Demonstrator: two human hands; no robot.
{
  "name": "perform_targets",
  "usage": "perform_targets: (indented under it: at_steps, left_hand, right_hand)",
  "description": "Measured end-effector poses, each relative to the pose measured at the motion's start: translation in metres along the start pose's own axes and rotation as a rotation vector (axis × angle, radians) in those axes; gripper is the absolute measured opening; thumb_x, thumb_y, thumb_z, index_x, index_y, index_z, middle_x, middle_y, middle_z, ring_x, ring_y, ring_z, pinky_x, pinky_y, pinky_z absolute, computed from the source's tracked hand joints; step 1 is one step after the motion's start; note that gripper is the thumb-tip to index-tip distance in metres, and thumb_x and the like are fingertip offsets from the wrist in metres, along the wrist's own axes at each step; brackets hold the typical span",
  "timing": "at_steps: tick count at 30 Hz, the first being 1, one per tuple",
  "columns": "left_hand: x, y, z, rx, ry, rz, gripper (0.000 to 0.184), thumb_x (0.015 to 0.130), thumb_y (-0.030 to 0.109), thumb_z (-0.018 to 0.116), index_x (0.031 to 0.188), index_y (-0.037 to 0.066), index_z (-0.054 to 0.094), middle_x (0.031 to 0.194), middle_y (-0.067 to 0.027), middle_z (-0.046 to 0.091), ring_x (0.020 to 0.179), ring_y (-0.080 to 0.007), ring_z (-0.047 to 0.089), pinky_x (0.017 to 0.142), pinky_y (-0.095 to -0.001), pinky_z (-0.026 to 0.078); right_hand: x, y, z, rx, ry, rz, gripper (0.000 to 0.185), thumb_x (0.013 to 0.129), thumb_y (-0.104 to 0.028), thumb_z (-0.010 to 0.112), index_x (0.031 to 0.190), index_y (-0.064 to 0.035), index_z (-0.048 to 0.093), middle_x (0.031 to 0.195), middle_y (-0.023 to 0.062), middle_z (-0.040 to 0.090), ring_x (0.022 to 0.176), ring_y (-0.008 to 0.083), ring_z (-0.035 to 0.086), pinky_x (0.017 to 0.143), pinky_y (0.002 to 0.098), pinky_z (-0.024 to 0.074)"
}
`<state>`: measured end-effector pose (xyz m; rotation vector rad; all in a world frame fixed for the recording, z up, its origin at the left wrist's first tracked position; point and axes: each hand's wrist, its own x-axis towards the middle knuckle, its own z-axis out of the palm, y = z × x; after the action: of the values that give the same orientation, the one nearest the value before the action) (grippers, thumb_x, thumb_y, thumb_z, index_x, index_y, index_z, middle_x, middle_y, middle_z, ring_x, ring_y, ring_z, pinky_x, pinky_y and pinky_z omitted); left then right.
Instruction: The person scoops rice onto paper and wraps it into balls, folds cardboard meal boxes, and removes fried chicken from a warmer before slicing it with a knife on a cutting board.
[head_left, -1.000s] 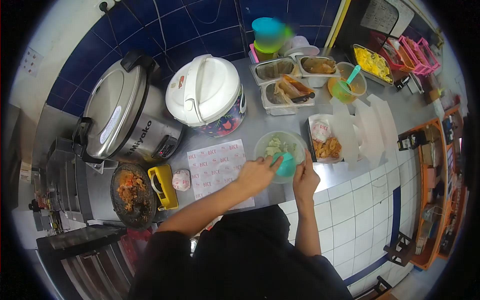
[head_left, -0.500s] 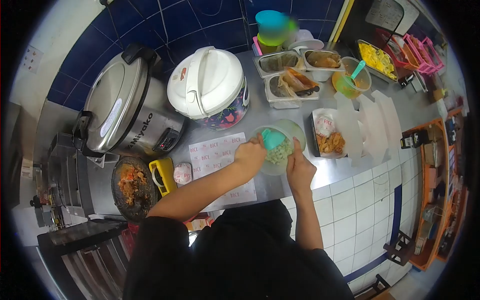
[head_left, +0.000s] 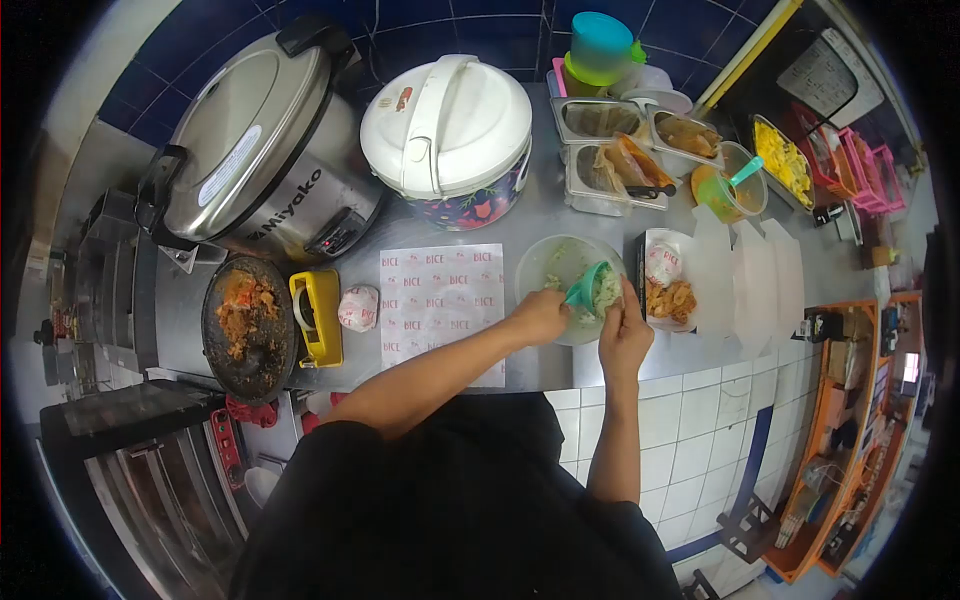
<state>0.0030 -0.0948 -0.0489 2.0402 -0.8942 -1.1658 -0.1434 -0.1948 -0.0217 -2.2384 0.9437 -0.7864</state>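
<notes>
My left hand (head_left: 543, 316) is closed round the handle of a teal scoop (head_left: 583, 290), whose head is inside a translucent round tub (head_left: 535, 262). Pale green chopped food (head_left: 606, 290) lies at the scoop, by the tub's right side. My right hand (head_left: 626, 338) grips the tub's right rim. Left of the tub lies a printed paper sheet (head_left: 442, 300). On the right stands an open box (head_left: 655, 237) holding fried food (head_left: 672, 302) and a wrapped round bundle (head_left: 663, 264).
A stone mortar (head_left: 270, 345), yellow tape dispenser (head_left: 322, 318) and wrapped bundle (head_left: 358, 308) sit at left. Behind are a steel cooker (head_left: 270, 170), white-lidded container (head_left: 450, 120), metal trays (head_left: 600, 195) and an orange-stained tub (head_left: 745, 190). An orange shelf (head_left: 830, 430) stands right.
The scoop has moved from the tub's left side to its right side, and the food is now gathered there. The whole view has shifted.
</notes>
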Motion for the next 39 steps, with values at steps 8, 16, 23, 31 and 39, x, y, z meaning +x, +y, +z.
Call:
perform_targets:
  at_steps: [8, 16, 23, 31, 39]
  left_hand:
    - [-0.043, 0.022, -0.045, 0.614, 0.386, 0.330, 0.041, 0.096, 0.015, 0.061, 0.137, 0.012, 0.063, 0.100, -0.0114, 0.067, 0.071, -0.0271, 0.068, 0.058, -0.0359, 0.056]
    - [-0.025, 0.020, -0.052, 0.915, 0.353, 0.678, 0.062, 0.080, 0.012, 0.067, 0.141, 0.019, 0.060, 0.104, -0.0077, 0.066, 0.079, -0.0254, 0.069, 0.061, -0.0387, 0.059]
    - [-0.021, 0.058, -0.073, 1.031, 0.210, 0.665, 0.061, 0.081, 0.011, 0.064, 0.141, 0.019, 0.061, 0.104, -0.0095, 0.066, 0.080, -0.0257, 0.070, 0.060, -0.0391, 0.059]
    - [-0.056, 0.084, -0.057, 1.039, 0.433, 0.687, 0.058, 0.081, 0.013, 0.065, 0.140, 0.013, 0.060, 0.104, -0.0118, 0.067, 0.073, -0.0253, 0.071, 0.052, -0.0378, 0.059]
    - [-0.043, 0.033, -0.052, 1.102, 0.019, 0.228, 0.036, 0.089, 0.012, 0.061, 0.124, 0.005, 0.067, 0.095, -0.0175, 0.074, 0.086, -0.0308, 0.076, 0.063, -0.0418, 0.061]
  right_hand:
    - [0.019, -0.006, -0.006, -0.145, 0.037, -0.082, 0.050, 0.091, -0.008, 0.063, 0.140, -0.0160, 0.061, 0.065, 0.0145, 0.064, 0.053, 0.0286, 0.063, 0.053, 0.0393, 0.0498]
    - [0.032, 0.000, -0.011, -0.089, -0.058, -0.091, 0.047, 0.090, -0.005, 0.062, 0.136, -0.0129, 0.064, 0.072, 0.0155, 0.067, 0.058, 0.0301, 0.066, 0.057, 0.0422, 0.0516]
    - [0.043, -0.010, -0.029, -0.080, -0.055, -0.156, 0.048, 0.088, -0.004, 0.062, 0.135, -0.0116, 0.064, 0.076, 0.0200, 0.068, 0.065, 0.0359, 0.069, 0.062, 0.0416, 0.0545]
    - [0.040, -0.019, -0.039, -0.123, -0.102, -0.111, 0.043, 0.090, -0.008, 0.063, 0.133, -0.0091, 0.065, 0.075, 0.0233, 0.066, 0.065, 0.0382, 0.067, 0.060, 0.0462, 0.0527]
    - [0.005, -0.016, -0.028, -0.058, -0.069, -0.026, 0.038, 0.091, -0.008, 0.062, 0.129, -0.0079, 0.067, 0.070, 0.0199, 0.066, 0.060, 0.0361, 0.067, 0.059, 0.0440, 0.0527]
